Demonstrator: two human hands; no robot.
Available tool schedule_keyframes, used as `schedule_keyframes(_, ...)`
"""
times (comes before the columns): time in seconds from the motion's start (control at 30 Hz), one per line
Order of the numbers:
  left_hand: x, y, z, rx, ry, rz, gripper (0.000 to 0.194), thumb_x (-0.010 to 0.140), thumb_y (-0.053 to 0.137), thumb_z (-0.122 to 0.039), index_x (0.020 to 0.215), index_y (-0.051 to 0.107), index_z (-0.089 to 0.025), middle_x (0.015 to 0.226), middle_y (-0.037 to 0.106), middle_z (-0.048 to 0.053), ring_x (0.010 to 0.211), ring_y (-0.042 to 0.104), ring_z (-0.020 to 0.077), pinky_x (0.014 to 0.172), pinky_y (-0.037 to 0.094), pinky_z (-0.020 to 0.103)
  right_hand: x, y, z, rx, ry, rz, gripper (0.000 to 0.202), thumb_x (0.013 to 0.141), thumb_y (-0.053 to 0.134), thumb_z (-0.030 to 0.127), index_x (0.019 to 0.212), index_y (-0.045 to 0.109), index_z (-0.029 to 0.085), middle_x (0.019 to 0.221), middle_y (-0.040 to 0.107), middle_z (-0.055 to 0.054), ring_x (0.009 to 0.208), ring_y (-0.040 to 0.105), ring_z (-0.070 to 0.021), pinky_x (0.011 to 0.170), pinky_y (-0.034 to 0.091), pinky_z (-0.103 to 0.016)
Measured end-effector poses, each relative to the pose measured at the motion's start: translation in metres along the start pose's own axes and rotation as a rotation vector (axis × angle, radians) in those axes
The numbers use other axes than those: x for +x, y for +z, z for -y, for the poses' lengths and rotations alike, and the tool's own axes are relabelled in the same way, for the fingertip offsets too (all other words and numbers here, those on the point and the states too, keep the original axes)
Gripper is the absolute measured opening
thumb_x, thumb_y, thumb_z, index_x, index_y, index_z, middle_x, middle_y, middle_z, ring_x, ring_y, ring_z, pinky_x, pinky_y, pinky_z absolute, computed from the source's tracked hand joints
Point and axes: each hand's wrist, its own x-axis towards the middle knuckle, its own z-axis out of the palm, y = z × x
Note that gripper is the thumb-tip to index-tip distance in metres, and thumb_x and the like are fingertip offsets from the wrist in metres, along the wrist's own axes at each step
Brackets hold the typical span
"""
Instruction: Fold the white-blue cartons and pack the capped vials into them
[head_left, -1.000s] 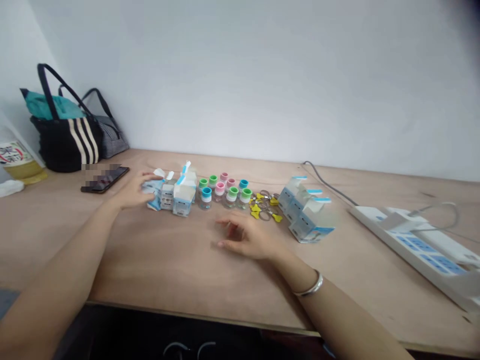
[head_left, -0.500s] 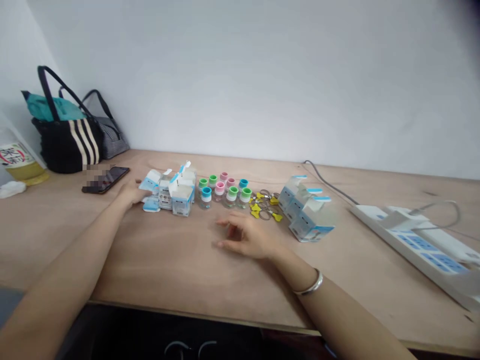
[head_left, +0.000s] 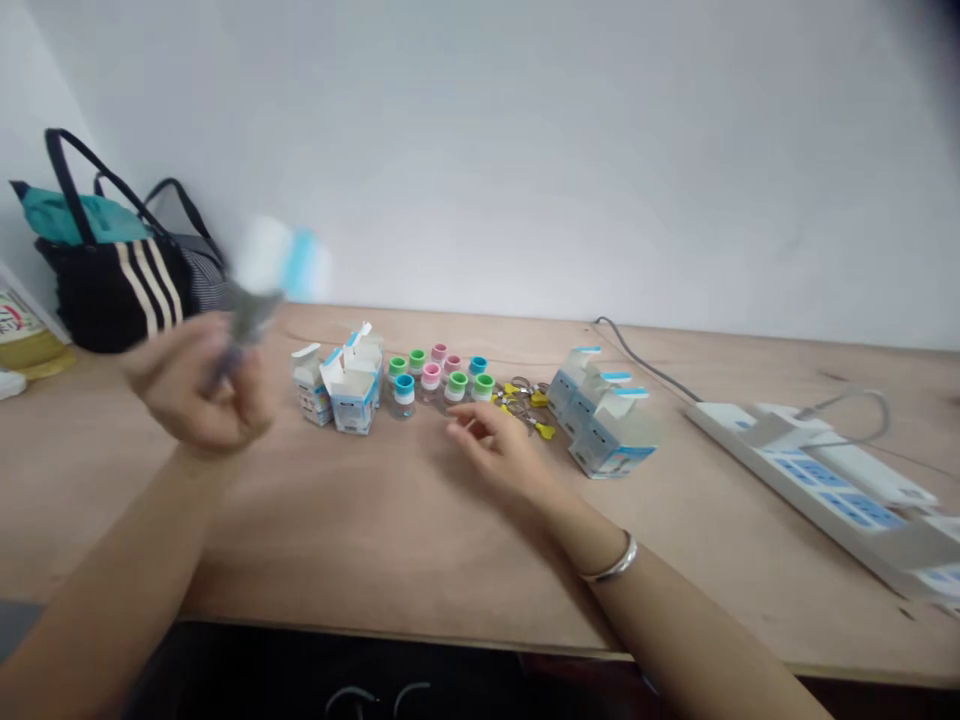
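Observation:
My left hand [head_left: 202, 385] is raised above the table at the left, fingers closed on a small white and blue cardboard box [head_left: 266, 265], which is smeared by motion. Other open white and blue boxes [head_left: 352, 395] stand together to its right on the table. My right hand [head_left: 495, 445] rests low over the table, fingers loosely curled and apart, holding nothing. Just beyond it are several small clear jars [head_left: 404, 398] with blue, green and pink lids. Beside them lies a heap of metal rings with yellow tags [head_left: 541, 430].
Another group of open boxes [head_left: 611, 440] stands to the right. Farther right lies a white power strip [head_left: 825, 490] with a grey cable [head_left: 649, 362]. A black striped bag [head_left: 112, 290] and a bottle of yellow liquid [head_left: 26, 340] stand at the left.
My left hand has lifted a box up from the left end of the box group. My right hand has shifted slightly towards the jars. The view has turned a little to the right.

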Motion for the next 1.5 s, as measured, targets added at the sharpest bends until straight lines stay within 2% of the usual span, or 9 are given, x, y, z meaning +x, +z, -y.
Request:
schedule_keyframes(0.1,-0.033,0.009,-0.039,-0.235,0.353,0.537,0.019,0.077,0.058,-0.028,0.096,0.057,-0.028,0.1,0.06,0.003,0.109,0.054,0.0257,0.095,0.042,0.044,0.007,-0.008,-0.013,0.182,0.099,-0.173,0.042,0.088,0.04,0.054,0.094,0.06,0.018,0.076,0.06,-0.004,0.065,0.056,-0.0148,0.06,0.047,-0.028)
schedule_keyframes(0.2,-0.057,0.027,-0.07,-0.373,0.352,0.957,0.029,0.087,0.045,-0.023,0.112,0.056,-0.032,0.111,0.062,0.001,0.109,0.057,0.0209,0.095,0.044,0.037,0.012,-0.019,-0.022,0.355,0.24,-0.308,0.05,0.085,0.036,0.061,0.092,0.06,0.018,0.078,0.059,-0.004,0.06,0.055,-0.0136,0.057,0.047,-0.027)
schedule_keyframes(0.37,-0.063,0.062,-0.073,-0.459,0.05,0.977,0.033,0.081,0.055,-0.03,0.114,0.053,-0.023,0.109,0.063,0.005,0.095,0.062,0.0195,0.083,0.05,0.03,0.012,-0.03,-0.02,0.355,0.272,-0.36,0.052,0.084,0.039,0.062,0.089,0.063,0.017,0.076,0.06,-0.006,0.065,0.057,-0.0152,0.062,0.048,-0.03)
schedule_keyframes(0.47,-0.062,0.074,-0.061,-0.493,-0.067,1.043,0.033,0.079,0.059,-0.032,0.11,0.055,-0.021,0.106,0.064,0.004,0.091,0.062,0.0197,0.077,0.052,0.03,0.008,-0.029,-0.013,0.138,0.048,-0.178,0.041,0.078,0.056,0.056,0.09,0.065,0.018,0.081,0.062,-0.005,0.077,0.058,-0.0184,0.072,0.048,-0.033)
schedule_keyframes(0.6,-0.063,0.072,-0.058,-0.453,-0.024,0.971,0.035,0.081,0.057,-0.032,0.114,0.055,-0.021,0.117,0.059,0.007,0.108,0.056,0.0229,0.092,0.046,0.035,0.003,-0.022,-0.001,-0.15,-0.283,0.182,0.05,0.068,0.069,0.052,0.106,0.064,0.02,0.099,0.06,-0.009,0.094,0.055,-0.0235,0.087,0.042,-0.04)
schedule_keyframes(0.77,-0.063,0.054,-0.065,-0.365,0.101,1.028,0.045,0.075,0.064,-0.041,0.115,0.056,-0.022,0.121,0.055,0.008,0.113,0.052,0.0248,0.1,0.04,0.039,-0.003,-0.011,0.01,-0.293,-0.285,0.349,0.082,0.055,0.073,0.062,0.123,0.055,0.02,0.113,0.054,-0.012,0.101,0.051,-0.0279,0.089,0.04,-0.044)
schedule_keyframes(0.93,-0.061,0.044,-0.063,-0.357,0.185,1.15,0.08,0.058,0.075,-0.05,0.127,0.047,-0.022,0.133,0.045,0.01,0.123,0.043,0.0294,0.104,0.036,0.043,-0.005,-0.008,0.009,-0.286,-0.243,0.353,0.087,0.053,0.076,0.056,0.128,0.05,0.019,0.123,0.052,-0.015,0.111,0.049,-0.0312,0.093,0.039,-0.045)
schedule_keyframes(1.27,-0.058,0.05,-0.064,-0.466,-0.039,1.039,0.052,0.074,0.063,-0.044,0.12,0.052,-0.022,0.118,0.06,0.005,0.104,0.057,0.0228,0.091,0.045,0.036,-0.002,-0.014,0.004,-0.164,-0.082,0.247,0.067,0.07,0.067,0.051,0.123,0.051,0.014,0.113,0.063,-0.013,0.095,0.063,-0.026,0.078,0.05,-0.036)
schedule_keyframes(1.5,-0.065,0.061,-0.059,-0.533,-0.179,1.033,0.047,0.075,0.063,-0.046,0.113,0.058,-0.019,0.113,0.063,0.006,0.103,0.059,0.0234,0.089,0.047,0.035,0.0,-0.015,-0.003,-0.242,-0.358,0.197,0.083,0.06,0.075,0.052,0.13,0.044,0.018,0.123,0.052,-0.014,0.112,0.051,-0.0277,0.091,0.043,-0.041)
